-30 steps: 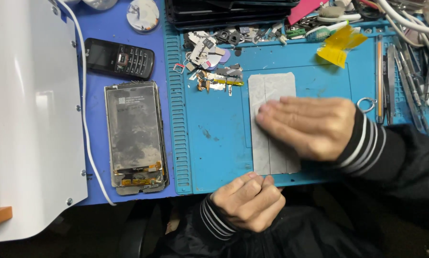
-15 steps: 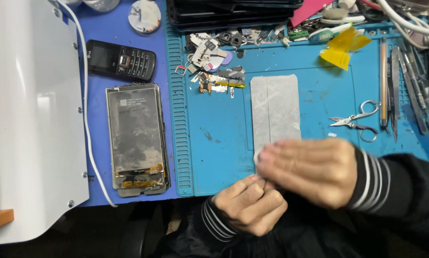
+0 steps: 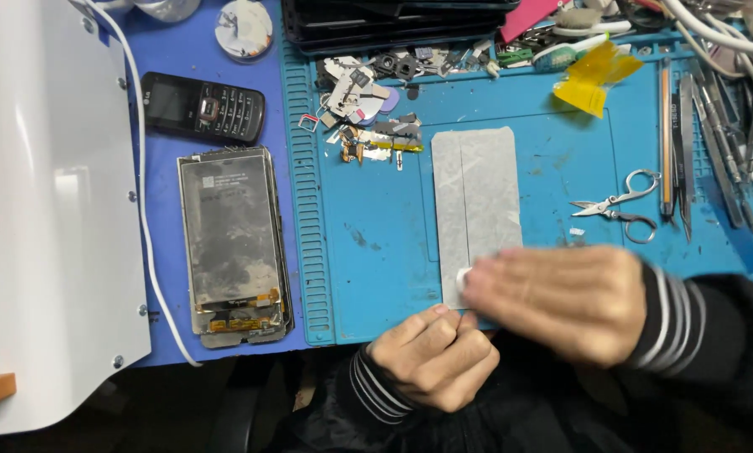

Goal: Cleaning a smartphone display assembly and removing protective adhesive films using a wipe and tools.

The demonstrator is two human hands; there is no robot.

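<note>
— Well, nearest the bench edge the left hand (image 3: 433, 359) is curled into a loose fist, thumb and fingers pinching the near end of the grey panel (image 3: 477, 210). The right hand (image 3: 561, 302) lies flat and blurred across that same end, fingers together, pressing a small white pad (image 3: 463, 277) to it.

— What could go wrong?

— The panel rests loose on the blue mat (image 3: 376, 218), held only at one end; a hard push could skid it up into the heap of small parts (image 3: 368, 117). A sideways sweep might also catch the scissors (image 3: 615, 205) just right of it.

— And what's unclear?

— The near end of the panel is under both hands, so I can't tell how firm the pinch is, and the pad may be cloth or cotton. Farther left, the opened phone (image 3: 234, 243) and black keypad phone (image 3: 202, 106) sit well apart. The tweezers (image 3: 712, 143) and cables at the far right are cut off.
</note>
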